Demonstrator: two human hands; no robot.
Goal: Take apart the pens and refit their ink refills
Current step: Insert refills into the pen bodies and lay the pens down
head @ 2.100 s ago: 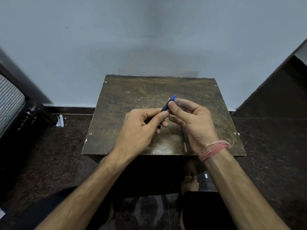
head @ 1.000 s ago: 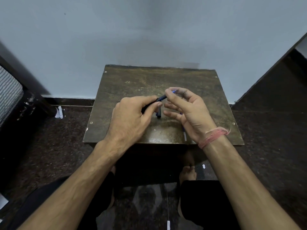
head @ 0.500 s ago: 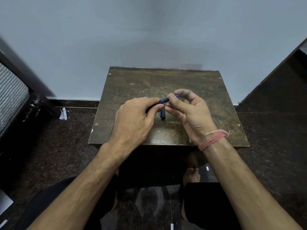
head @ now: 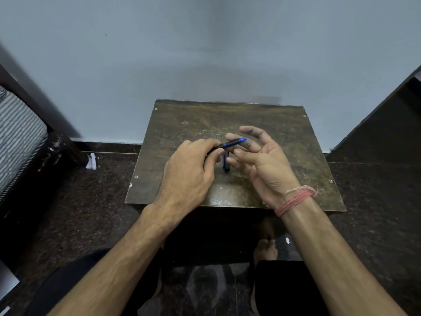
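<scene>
Midway, seemingly: left hand (head: 189, 172) pinches blue pen (head: 232, 143) above the stool (head: 296, 142), right hand (head: 262, 160) spread beside its tip, a separate pen part (head: 226, 164) lying underneath, refitting apparently left.

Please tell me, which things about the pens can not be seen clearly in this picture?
Head view only:
- Rear of the blue pen: hidden inside the left hand.
- Second pen piece on the table: partly behind right hand fingers; too small to identify.
- Ink refill: not discernible.
</scene>
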